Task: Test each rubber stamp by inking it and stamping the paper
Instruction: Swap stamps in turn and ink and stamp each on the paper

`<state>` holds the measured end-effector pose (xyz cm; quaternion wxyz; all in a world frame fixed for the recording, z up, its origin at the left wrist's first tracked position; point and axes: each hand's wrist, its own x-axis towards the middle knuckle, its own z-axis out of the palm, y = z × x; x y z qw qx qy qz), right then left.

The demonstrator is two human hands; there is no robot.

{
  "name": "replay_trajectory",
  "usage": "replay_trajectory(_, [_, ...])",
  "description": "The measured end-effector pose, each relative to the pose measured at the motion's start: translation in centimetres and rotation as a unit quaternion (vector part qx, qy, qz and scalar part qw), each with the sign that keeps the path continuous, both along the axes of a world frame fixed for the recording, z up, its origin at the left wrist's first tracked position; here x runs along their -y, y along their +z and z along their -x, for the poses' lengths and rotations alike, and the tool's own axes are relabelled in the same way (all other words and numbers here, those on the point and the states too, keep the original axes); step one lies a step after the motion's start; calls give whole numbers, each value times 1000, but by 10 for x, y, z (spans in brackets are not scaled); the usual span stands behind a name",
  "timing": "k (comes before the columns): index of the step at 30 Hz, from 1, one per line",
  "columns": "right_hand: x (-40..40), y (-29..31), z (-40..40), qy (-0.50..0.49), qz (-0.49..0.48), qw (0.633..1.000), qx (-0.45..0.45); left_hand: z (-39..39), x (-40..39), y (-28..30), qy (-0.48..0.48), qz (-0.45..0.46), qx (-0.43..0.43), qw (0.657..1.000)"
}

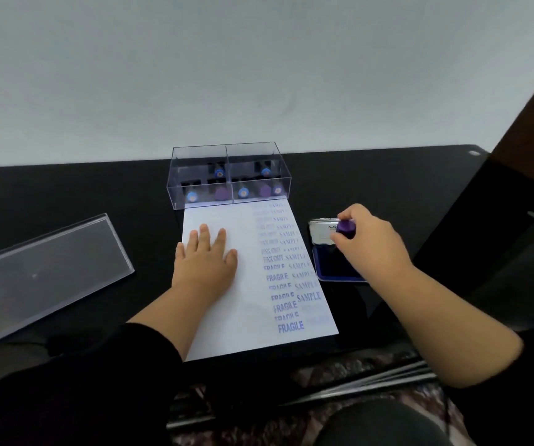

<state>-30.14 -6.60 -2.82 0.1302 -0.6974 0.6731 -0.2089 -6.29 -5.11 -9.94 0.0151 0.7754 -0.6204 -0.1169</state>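
Right hand [367, 239] grips a purple rubber stamp [346, 229] by its handle, fingers curled round it, over the open ink pad [336, 265] just right of the paper [243, 304]; whether the stamp face touches the blue pad is hidden by the fingers. Left hand [206, 257] lies flat with fingers spread, pressing the paper's blank left part. A black desk [98, 194] carries everything, against a plain pale wall [259, 69]. One sheet bears two columns of blue prints down its right side, FRAGILE and SAMPLE legible near the front, the farther ones blurred. One clear two-compartment box [228, 175] touches the paper's far edge; about seven stamps show inside, hard to count through the plastic. One clear lid [43, 272] lies to the left, cut off by the frame.
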Motion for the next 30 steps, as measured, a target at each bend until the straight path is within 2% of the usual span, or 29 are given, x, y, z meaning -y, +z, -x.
replay_trajectory(3, [-5,-12,-1,-6,12,999,-29,0,0,-1,-2,3,2,1000])
replay_trajectory(9, [-3,-27,-3,-12,36,999,-7,0,0,-2,-4,8,0,1000])
replay_trajectory(25, [80,-22,-31,12,41,999,-8,-10,15,-1,-15,7,-7,1000])
replay_trajectory(30, [88,-25,-35,14,52,998,-41,-18,25,0,-20,7,-7,1000])
